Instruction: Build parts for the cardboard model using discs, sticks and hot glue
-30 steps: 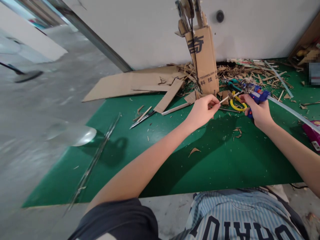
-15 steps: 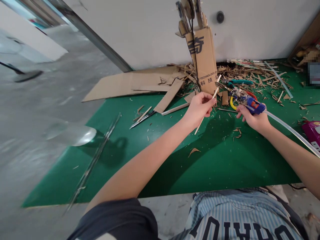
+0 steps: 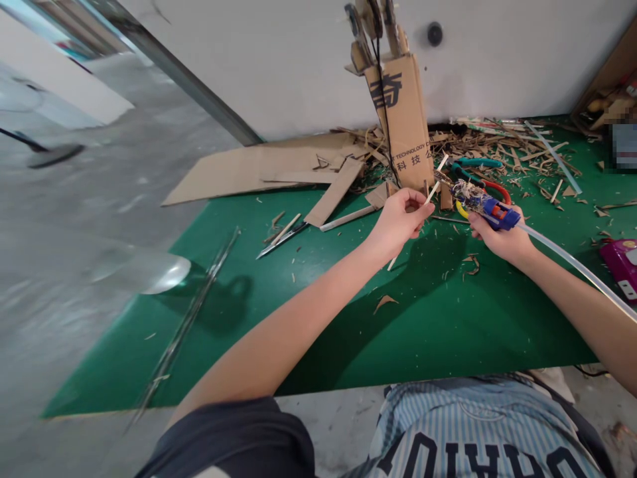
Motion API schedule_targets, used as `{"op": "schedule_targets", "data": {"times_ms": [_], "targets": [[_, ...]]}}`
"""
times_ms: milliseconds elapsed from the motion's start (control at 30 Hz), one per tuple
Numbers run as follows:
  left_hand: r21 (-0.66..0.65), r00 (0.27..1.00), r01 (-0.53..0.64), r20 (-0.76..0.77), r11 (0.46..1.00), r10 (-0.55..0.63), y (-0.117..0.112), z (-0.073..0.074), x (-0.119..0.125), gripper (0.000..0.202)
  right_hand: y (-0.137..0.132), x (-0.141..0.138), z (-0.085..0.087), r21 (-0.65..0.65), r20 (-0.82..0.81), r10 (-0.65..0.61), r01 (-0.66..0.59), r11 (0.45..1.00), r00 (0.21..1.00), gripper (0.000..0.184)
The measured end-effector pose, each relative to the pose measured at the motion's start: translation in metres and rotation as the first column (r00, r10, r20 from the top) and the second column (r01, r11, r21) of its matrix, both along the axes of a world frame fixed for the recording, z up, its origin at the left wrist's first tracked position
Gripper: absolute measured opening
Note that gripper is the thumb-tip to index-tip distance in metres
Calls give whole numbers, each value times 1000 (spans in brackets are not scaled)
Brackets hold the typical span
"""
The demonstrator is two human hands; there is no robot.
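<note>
Between the thumb and fingers of my left hand is a thin wooden stick, slanting up and to the right. My right hand is wrapped round a blue hot glue gun with a clear glue stick trailing from its back. The gun's nozzle, covered in stringy debris, points left and lies close to the stick's upper part; whether they touch I cannot tell. Just behind stands a cardboard model hand with dark cords. Pliers with teal and red grips lie beyond the gun.
Cardboard scraps heap along the wall. Flat cardboard sheets and a pointed blade lie left of my hands. Long thin rods and a clear bottle are near the table's left edge. A purple power strip sits at right.
The glue gun has shifted slightly left and its nozzle is now nearer the stick. The stick's upper end has moved a little right in my left hand.
</note>
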State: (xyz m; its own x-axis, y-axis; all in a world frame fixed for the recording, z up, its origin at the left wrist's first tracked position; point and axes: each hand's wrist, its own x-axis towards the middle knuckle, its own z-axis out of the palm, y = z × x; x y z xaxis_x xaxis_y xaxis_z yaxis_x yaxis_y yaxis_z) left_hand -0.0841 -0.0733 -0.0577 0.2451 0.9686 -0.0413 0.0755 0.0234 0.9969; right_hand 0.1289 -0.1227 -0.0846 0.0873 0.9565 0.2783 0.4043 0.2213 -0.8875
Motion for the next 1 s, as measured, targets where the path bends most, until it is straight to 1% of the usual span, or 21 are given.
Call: {"op": "schedule_targets", "data": {"times_ms": [200,300,433,567,700,833,1000], "targets": [[-24,1000,-16,5,1000,16,-2,3,1,24,3,1,-6,43,74,-15,12,999,997,42],[-34,999,-23,30,999,24,-3,6,2,25,3,2,-5,50,95,-24,20,999,995,41],[-46,999,-19,40,999,21,-4,9,2,19,2,2,-3,56,114,-30,24,998,993,40],[-23,999,6,33,1000,-5,-4,7,2,20,2,2,-2,39,105,-29,25,999,994,39],[-19,1000,-1,29,1000,2,-2,6,1,23,2,1,-2,29,70,-23,21,999,997,40],[-6,1000,12,0,1000,-12,-2,5,1,28,2,1,-3,23,90,-18,16,1000,996,41],[-18,1000,0,-14,1000,0,-3,7,1,22,1,1,-3,23,104,-12,9,1000,995,42]]}}
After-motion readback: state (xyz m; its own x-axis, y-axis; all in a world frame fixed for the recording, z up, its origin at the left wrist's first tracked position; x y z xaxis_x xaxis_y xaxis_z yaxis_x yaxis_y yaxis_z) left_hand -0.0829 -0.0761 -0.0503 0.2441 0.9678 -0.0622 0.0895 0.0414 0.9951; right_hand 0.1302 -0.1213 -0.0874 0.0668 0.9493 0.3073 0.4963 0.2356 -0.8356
